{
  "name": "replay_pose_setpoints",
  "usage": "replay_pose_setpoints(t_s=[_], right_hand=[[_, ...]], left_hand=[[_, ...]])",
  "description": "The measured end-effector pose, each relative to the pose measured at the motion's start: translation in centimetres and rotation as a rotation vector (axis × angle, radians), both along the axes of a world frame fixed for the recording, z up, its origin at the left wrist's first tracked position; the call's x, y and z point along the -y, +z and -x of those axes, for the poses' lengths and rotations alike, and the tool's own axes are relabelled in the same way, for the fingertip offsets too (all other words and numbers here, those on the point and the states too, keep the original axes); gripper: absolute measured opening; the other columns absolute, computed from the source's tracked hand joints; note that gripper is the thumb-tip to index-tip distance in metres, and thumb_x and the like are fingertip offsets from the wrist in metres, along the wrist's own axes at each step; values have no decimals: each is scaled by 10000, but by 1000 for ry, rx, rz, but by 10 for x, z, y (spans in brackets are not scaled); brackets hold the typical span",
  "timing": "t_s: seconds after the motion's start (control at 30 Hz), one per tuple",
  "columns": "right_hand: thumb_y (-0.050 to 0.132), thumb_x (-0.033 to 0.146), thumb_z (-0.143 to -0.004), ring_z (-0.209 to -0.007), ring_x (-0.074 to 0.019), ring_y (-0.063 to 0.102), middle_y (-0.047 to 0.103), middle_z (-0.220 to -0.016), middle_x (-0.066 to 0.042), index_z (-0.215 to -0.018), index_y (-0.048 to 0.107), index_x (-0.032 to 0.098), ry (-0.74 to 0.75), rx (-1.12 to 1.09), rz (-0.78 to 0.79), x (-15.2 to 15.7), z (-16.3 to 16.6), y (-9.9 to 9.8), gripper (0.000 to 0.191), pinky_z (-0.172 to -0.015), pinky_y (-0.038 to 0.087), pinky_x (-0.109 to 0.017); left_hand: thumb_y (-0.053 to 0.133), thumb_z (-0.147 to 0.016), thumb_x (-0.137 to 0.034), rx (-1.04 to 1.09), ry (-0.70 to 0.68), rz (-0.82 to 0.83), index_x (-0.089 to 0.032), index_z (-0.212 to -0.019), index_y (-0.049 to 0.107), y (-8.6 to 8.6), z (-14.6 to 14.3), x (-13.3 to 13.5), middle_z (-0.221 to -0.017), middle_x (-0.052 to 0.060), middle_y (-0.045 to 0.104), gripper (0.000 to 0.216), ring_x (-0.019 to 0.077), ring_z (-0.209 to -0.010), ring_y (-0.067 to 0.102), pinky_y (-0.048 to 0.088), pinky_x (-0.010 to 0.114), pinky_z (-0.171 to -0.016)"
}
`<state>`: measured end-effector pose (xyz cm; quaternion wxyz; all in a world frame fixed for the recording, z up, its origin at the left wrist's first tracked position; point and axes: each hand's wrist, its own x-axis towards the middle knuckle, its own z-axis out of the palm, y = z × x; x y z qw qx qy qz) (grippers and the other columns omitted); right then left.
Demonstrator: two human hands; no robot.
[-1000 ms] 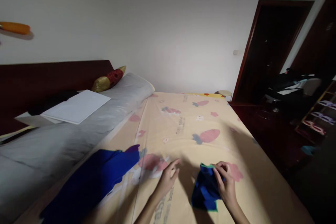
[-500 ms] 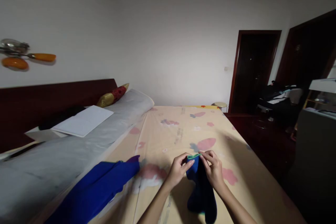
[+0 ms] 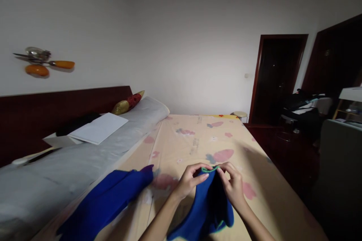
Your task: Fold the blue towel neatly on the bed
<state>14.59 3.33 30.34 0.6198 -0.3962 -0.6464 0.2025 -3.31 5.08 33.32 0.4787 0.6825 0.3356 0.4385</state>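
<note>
Fingers [image 3: 204, 176] of the left hand [image 3: 189, 183] and those of the right hand [image 3: 233, 186] are pinched shut on the green-trimmed top edge of a small blue garment [image 3: 205, 207], held raised above the bed [image 3: 192, 139]. Judged step: spreading the piece by its edge. Next move calls for keeping the trim taut and level. A larger blue cloth [image 3: 107, 201] lies to the left, apart.

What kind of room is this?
It looks like a bedroom. There is a big bed with a flowery sheet, a dark wooden headboard against the wall, and a red and gold pillow. Both hands hold a small blue cloth over the bed.
</note>
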Motion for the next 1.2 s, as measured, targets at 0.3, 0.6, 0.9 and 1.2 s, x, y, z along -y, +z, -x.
replay_pose_setpoints(t_s=[0.3, 0.6, 0.9, 1.2], right_hand=[[591, 521, -816, -579, -90, 360, 414, -621, 67, -750, 550, 199, 518, 7, 434, 10, -44, -1, 331, -537, 287, -217], [784, 439, -613, -533, -69, 368, 447, -566, 85, -662, 625, 178, 679, 628, 649, 14, -115, 20, 309, -474, 283, -185], [743, 542, -627, -646, -144, 511, 585, -698, 10, -677, 657, 208, 233, 431, 661, 31, -193, -8, 348, -599, 434, -240], [786, 580, -458, -665, -195, 536, 597, -688, -16, -620, 623, 251, 42, 428, 733, 76, -240, -34, 401, -608, 460, -285]], left_hand=[[758, -591, -494, -163, -257, -74, -196, -559, 542, -23, 8, -22, -928, 23, 583, 369, 190, -921, 529, 389, 328, -861], [723, -592, -437, -662, -384, 41, -218, -565, 444, -11, 56, -5, -579, -83, 322, 355, 86, -572, 301, 209, 254, -540], [706, -604, -343, -755, -116, 219, -257, -869, 637, -20, 138, -2, -862, -37, 576, 287, 183, -897, 523, 390, 286, -847], [738, -403, -627, -576, 216, 310, -275, -690, 674, -46, 219, 15, -741, -11, 667, 459, 249, -800, 601, 470, 397, -805]])
